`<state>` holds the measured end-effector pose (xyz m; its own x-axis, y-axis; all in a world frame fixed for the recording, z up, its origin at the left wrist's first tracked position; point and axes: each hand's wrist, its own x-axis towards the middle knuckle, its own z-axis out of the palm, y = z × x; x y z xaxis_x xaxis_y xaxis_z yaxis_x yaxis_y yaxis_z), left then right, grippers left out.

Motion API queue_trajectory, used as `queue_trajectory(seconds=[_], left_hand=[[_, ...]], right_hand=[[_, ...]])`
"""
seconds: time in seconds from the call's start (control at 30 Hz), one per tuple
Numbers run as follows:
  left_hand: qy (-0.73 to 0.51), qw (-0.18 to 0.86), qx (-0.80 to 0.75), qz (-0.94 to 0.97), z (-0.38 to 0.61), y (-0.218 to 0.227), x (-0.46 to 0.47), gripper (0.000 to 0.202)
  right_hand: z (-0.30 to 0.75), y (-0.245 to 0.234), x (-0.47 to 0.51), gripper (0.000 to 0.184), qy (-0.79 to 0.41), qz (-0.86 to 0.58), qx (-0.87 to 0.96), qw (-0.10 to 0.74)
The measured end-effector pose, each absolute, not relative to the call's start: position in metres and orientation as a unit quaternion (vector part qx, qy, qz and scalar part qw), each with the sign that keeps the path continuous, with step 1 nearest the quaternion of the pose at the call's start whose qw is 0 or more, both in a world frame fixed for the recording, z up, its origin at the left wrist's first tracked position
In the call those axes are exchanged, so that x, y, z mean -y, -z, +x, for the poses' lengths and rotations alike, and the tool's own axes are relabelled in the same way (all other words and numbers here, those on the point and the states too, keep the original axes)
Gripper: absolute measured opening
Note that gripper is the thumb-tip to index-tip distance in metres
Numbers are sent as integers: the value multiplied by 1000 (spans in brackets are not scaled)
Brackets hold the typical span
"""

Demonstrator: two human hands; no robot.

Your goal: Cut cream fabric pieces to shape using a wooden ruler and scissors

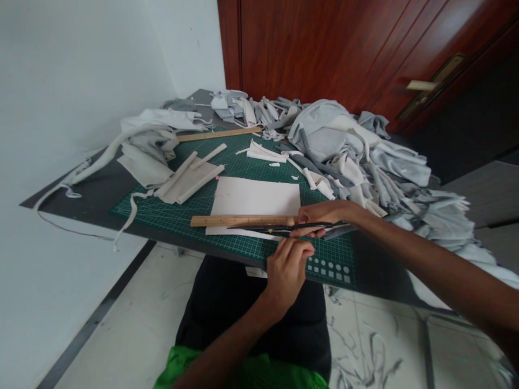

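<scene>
My right hand is closed around black scissors, whose blades point left and look slightly parted. They lie over the near part of a white rectangular piece, fabric or paper. A wooden ruler crosses that piece just beyond the blades, its right end running under my right hand. Close in front, at the near edge of the green cutting mat, my left hand has its fingers curled together. Whatever it pinches at the near edge of the white piece is hidden.
Grey and white fabric scraps are heaped at the back and right of the dark table. More pale cloth lies at left, a strip hanging over the edge. A second wooden ruler lies behind. Scraps litter the floor.
</scene>
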<state>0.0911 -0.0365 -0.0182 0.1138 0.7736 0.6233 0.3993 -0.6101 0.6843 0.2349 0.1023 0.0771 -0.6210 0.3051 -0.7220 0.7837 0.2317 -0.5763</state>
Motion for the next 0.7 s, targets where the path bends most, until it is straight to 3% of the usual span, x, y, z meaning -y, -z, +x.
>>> queue_trajectory(seconds=[0.7], left_hand=[[-535,192,-414,711,91,19,39,18]], right_hand=[[233,-75,-103,60,491,391,-740,241]])
